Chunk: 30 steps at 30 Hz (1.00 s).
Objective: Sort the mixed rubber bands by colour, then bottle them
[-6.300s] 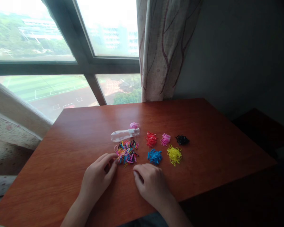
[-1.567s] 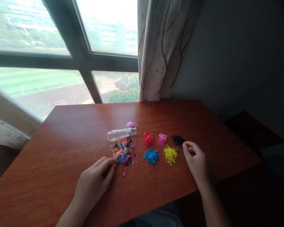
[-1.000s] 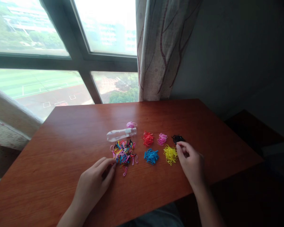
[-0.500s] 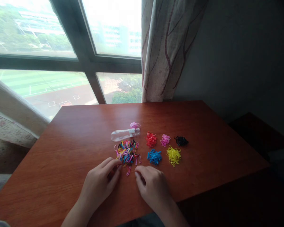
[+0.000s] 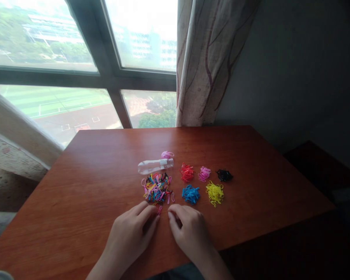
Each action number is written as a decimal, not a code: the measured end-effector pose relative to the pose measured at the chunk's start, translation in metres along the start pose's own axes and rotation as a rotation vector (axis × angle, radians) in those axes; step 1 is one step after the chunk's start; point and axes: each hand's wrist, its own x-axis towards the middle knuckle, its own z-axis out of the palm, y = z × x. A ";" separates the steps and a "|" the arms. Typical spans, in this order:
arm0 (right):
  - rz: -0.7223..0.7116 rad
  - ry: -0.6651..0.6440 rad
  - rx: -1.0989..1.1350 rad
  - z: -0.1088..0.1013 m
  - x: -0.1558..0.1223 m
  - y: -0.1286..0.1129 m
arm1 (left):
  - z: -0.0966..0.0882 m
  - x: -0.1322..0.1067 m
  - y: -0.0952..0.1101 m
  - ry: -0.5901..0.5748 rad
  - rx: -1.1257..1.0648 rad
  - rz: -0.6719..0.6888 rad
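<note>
Bottle (image 5: 151,167) lying sideways, clear-walled, mixed bands (image 5: 156,189) beside

Dark-framed window (image 5: 106,81); green sports field (image 5: 58,101) outside; patterned curtain (image 5: 205,70) beside; dim wall (image 5: 294,70)

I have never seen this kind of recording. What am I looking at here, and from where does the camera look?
There is no machine here. The left hand and right hand belong to the person wearing the camera on the head; it looks forward and down, past the table to a window.

On the table is a mixed heap of small coloured loops. To its right lie a red pile, pink pile, black pile, blue pile and yellow pile. Behind the heap, a clear bottle lies on its side.

A pink loop is at the left fingertips; whether they grip it, I cannot tell. Nothing is visibly held in the right hand.
</note>
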 end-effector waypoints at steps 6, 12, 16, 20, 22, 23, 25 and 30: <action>0.009 -0.028 0.010 -0.001 -0.001 0.000 | 0.003 -0.001 -0.003 0.041 -0.002 0.003; 0.009 -0.036 0.020 -0.001 -0.001 0.000 | 0.004 -0.002 -0.006 0.160 -0.035 -0.019; 0.021 -0.040 0.025 0.001 -0.002 0.001 | 0.002 -0.001 -0.007 0.231 -0.087 -0.088; 0.025 -0.049 0.038 0.001 -0.002 0.000 | -0.003 0.000 -0.008 0.247 -0.229 -0.140; 0.028 -0.051 0.040 0.000 -0.002 0.000 | -0.006 0.000 -0.009 0.256 -0.299 -0.182; 0.029 -0.053 0.040 0.000 -0.002 0.000 | -0.008 0.000 -0.010 0.264 -0.322 -0.203; 0.032 -0.059 0.042 0.001 -0.002 0.000 | -0.010 0.001 -0.010 0.270 -0.346 -0.220; 0.029 -0.059 0.032 0.002 -0.002 0.000 | -0.019 0.022 -0.001 0.224 -0.357 -0.140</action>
